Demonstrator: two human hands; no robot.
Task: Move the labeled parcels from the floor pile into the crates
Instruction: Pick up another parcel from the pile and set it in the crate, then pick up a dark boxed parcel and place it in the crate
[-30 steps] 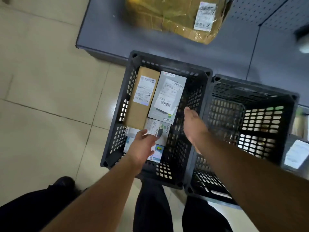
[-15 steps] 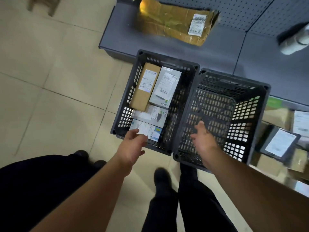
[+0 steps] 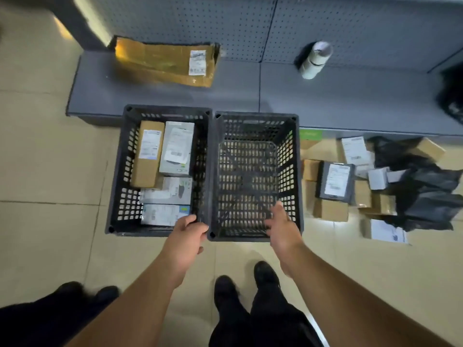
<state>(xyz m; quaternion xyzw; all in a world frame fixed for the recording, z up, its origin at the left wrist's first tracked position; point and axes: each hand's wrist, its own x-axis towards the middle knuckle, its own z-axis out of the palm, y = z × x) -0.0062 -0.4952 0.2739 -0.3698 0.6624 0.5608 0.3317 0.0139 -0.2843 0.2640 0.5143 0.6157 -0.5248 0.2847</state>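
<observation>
Loose floor pile of labeled cardboard and grey parcels (image 3: 350,181) lies right of the empty black slotted plastic crate (image 3: 255,121), nearest the right hand (image 3: 281,227); both hands' grip is apart, holding nothing, left hand (image 3: 186,232) included.

Two black slatted crates side by side on the tiled floor, left crate (image 3: 160,171) holding four labeled parcels lying flat, right crate (image 3: 255,176) bare inside, floor pile (image 3: 363,184) of cardboard and grey parcels just right of it

A flattened cardboard box (image 3: 165,62) and a white bottle (image 3: 316,60) lie on the grey shelf base (image 3: 325,96); pegboard (image 3: 350,28) stands behind.
</observation>
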